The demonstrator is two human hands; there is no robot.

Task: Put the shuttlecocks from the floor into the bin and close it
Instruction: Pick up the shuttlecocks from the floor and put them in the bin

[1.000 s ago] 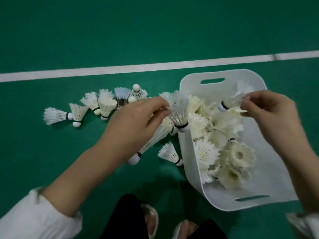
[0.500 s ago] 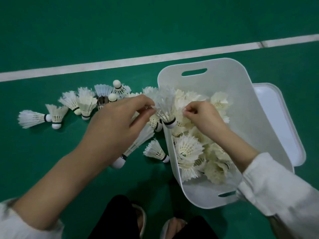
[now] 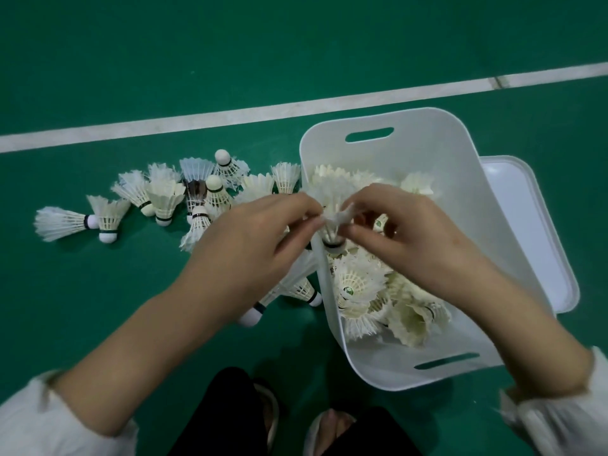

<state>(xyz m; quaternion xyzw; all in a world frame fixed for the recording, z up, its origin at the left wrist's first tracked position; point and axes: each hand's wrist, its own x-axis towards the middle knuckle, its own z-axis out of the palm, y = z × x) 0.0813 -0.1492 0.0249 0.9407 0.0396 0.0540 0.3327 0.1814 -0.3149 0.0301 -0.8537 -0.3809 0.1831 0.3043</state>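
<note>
Where both hands meet, pinched shuttlecock largely hidden, blurred.

Counts only. One white bin, with two handle slots, one at the far end and one at the near end. One white lid flat on the floor, just beside the bin. One white line on the green floor. Two hands: left hand and right hand, both pinching one shuttlecock over the bin's rim. About a dozen loose shuttlecocks on the floor; overlap and the left hand prevent an exact count. A pile of shuttlecocks in the bin, too tangled to count, easily ten or more. Two feet at the bottom edge.
</note>
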